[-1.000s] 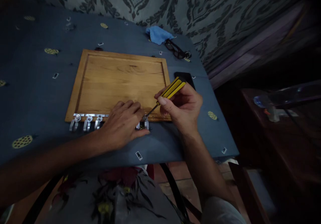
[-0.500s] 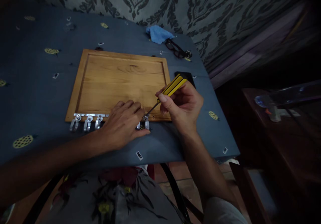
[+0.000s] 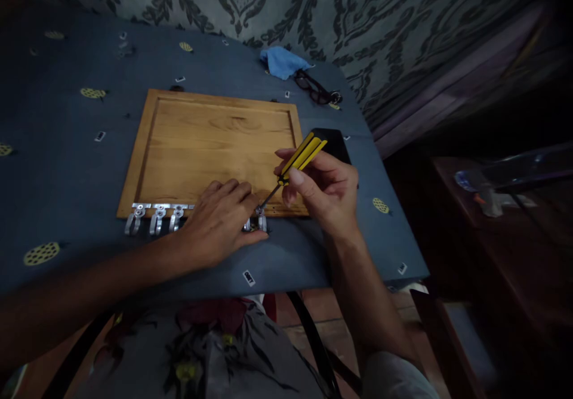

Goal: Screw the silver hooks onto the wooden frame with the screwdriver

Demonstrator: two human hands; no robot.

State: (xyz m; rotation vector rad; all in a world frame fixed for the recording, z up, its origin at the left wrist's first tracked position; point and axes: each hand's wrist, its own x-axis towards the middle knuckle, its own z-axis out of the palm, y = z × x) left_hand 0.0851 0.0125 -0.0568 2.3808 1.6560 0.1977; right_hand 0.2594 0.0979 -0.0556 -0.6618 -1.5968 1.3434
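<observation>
A wooden board with a raised frame [image 3: 219, 142] lies flat on the table. Along its near edge runs a metal hook rail [image 3: 166, 206] with several hooks hanging over the edge. My left hand [image 3: 224, 217] is laid over the rail and covers its middle, fingers on the board and thumb below the edge by the hooks. My right hand [image 3: 329, 193] grips a yellow and black screwdriver [image 3: 302, 160] between thumb and fingers. The screwdriver slants down to the left, its tip at the rightmost hook [image 3: 262, 220]. Whether the tip sits in a screw is too small to tell.
Behind my right hand lies a dark flat object [image 3: 333, 139]. Near the wall are a blue cloth [image 3: 283, 62] and black glasses [image 3: 313, 89]. The patterned blue tablecloth [image 3: 67, 166] reaches the table's front edge. A dark wooden surface [image 3: 492, 220] stands to the right.
My right hand has shifted slightly left and turned, and the screwdriver handle has moved a little left and down, now steeper. The left hand and board stay in place.
</observation>
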